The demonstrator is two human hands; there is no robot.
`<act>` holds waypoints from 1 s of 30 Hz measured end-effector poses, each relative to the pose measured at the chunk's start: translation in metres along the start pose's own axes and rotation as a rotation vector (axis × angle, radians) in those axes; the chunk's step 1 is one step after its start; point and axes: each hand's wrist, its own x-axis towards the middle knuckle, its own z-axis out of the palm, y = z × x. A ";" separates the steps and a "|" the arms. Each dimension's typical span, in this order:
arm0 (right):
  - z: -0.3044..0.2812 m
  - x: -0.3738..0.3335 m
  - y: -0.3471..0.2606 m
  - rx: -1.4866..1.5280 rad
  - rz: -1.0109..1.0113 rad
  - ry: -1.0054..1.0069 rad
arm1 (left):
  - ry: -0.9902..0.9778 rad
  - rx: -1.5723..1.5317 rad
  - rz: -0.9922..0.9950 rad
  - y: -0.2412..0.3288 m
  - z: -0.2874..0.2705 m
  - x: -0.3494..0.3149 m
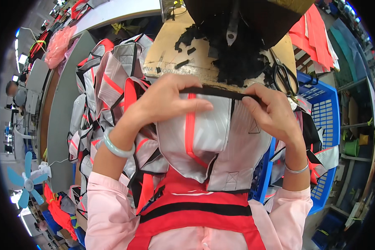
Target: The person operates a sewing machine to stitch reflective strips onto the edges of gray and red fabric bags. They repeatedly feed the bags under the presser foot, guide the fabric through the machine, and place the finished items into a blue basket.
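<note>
Grey fabric panel (237, 141) hangs toward the lap from the near edge of the cardboard-topped worktable (164, 46), its black binding strip (221, 92) running left-right between the hands, both in contact, neither nearer. Left hand (168, 102) half closed at the strip's left end, thumb across the panel front; right hand (273, 110) pinches the right end, thumb to finger. Black scraps (239, 62) on worktable, scissors (285, 79) by its right edge; blue basket (328, 100) right, grey fabric heap (112, 79) left, fan (28, 183) far left.

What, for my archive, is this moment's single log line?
left hand: on gray fabric | right hand: pinching black edging | scissors: nearby
</note>
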 end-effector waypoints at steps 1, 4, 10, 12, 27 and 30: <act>-0.001 0.005 0.000 0.013 0.008 0.025 | -0.044 0.077 -0.038 0.000 -0.007 0.010; -0.005 0.024 0.003 -0.003 0.084 0.053 | -0.042 0.123 0.036 -0.006 -0.019 0.040; 0.000 0.060 0.023 0.016 0.128 0.008 | -0.199 0.227 -0.094 -0.034 -0.040 0.083; 0.002 0.071 0.030 0.027 0.139 -0.027 | -0.202 0.179 -0.129 -0.043 -0.044 0.089; -0.004 0.096 0.039 0.071 0.091 0.049 | -0.132 -0.027 -0.214 -0.057 -0.053 0.106; -0.004 0.098 0.048 0.100 0.105 0.064 | -0.134 -0.057 -0.194 -0.054 -0.052 0.110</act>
